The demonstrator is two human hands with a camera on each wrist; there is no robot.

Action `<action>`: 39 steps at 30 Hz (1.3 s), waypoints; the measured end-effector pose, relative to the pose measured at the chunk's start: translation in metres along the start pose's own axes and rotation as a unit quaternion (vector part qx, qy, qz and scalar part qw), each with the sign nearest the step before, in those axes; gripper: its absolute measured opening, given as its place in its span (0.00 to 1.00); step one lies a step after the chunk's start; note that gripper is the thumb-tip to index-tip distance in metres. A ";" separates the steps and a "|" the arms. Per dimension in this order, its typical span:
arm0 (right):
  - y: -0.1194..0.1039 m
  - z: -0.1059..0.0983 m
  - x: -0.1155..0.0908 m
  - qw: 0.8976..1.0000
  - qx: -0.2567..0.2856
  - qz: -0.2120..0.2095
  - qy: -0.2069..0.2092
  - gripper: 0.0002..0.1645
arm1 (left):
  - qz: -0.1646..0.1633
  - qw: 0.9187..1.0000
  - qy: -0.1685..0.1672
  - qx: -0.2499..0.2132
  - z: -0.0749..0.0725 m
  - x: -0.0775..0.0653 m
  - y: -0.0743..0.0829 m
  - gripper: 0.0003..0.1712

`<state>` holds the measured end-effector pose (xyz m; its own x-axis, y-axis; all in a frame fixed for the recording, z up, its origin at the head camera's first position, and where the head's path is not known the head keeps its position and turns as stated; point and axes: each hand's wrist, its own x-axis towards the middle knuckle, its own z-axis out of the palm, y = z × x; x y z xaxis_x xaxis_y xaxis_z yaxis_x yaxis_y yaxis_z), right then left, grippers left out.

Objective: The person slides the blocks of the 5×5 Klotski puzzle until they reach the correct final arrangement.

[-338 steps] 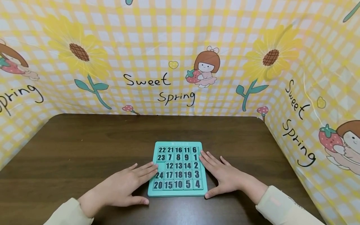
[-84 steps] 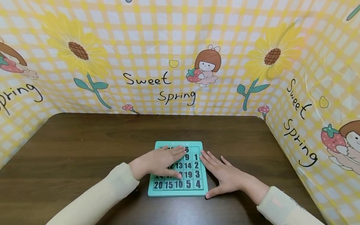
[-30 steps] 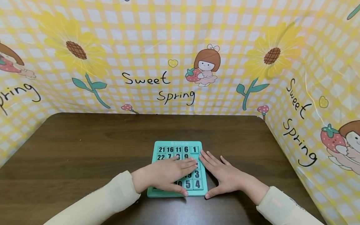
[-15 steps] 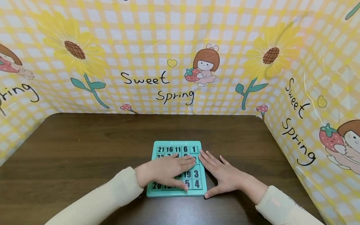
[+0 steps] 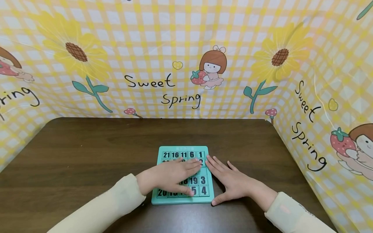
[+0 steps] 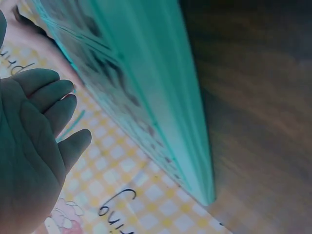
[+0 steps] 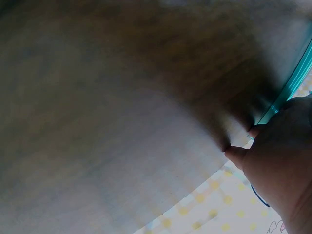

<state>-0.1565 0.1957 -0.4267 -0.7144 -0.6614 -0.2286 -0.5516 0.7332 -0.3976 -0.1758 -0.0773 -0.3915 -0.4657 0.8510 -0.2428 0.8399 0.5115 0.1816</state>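
Behind and beside my brown worktop point(image 5: 122, 142) I see yellow-checked cloth point(image 5: 157, 42) printed with sunflowers point(image 5: 76, 51), strawberry-hugging girls point(image 5: 214, 61) and "Sweet Spring" lettering point(image 5: 150, 83).

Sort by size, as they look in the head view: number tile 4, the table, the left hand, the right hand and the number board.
1. Table
2. Number board, partly covered
3. Left hand and right hand: too alike to rank
4. Number tile 4
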 end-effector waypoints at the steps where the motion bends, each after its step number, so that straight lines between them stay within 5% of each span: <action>1: 0.000 0.000 0.000 1.000 -0.001 -0.001 0.001 0.75 | 0.005 1.000 0.001 0.004 0.000 -0.002 0.002 0.51; 13: -0.001 0.000 -0.001 1.000 -0.002 -0.010 0.007 0.75 | 0.063 0.997 0.025 0.039 0.011 -0.016 0.027 0.51; 32: -0.001 0.002 -0.001 1.000 -0.004 -0.007 0.009 0.75 | 0.005 1.000 -0.012 -0.011 0.010 -0.005 0.011 0.50; 39: -0.001 0.001 -0.001 1.000 -0.004 -0.009 0.009 0.75 | 0.022 0.999 0.016 -0.017 0.003 -0.014 0.011 0.50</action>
<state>-0.1550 0.1956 -0.4270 -0.7119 -0.6717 -0.2049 -0.5681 0.7224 -0.3943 -0.1592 -0.0833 -0.3889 -0.4379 0.8758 -0.2031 0.8502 0.4769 0.2230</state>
